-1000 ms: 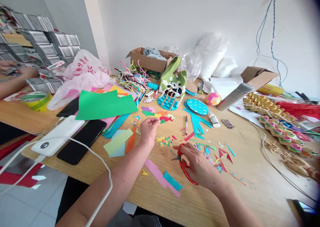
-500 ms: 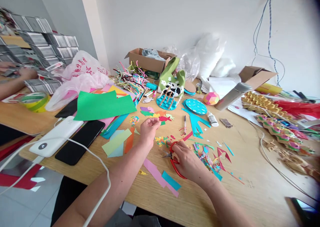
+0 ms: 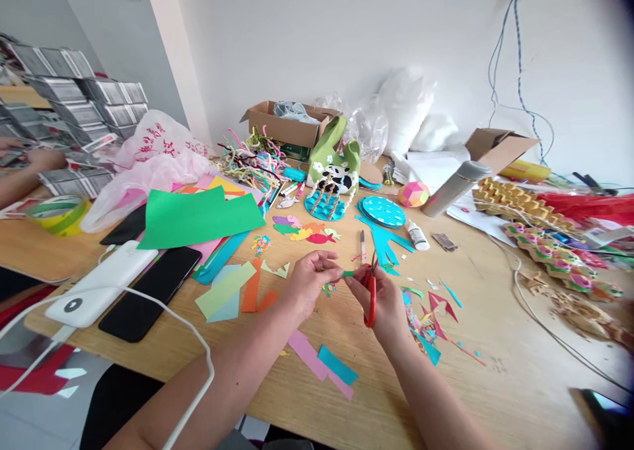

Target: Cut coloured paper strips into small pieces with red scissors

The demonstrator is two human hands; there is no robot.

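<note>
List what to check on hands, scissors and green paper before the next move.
1. Left hand at one end of the green paper piece: ok.
2. Right hand at its other end: ok.
3. Red-handled scissors held in the right hand, blades pointing away from the left: ok.
4. Outline on the green piece: cannot tell, too small and partly covered.
5. Paper fish apart from both hands: ok.
6. Tabletop free of scraps: not ok.

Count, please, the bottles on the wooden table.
2: a grey bottle toward the back right, and a small white bottle nearer the person, beside the blue paper. Others may be hidden.
</note>
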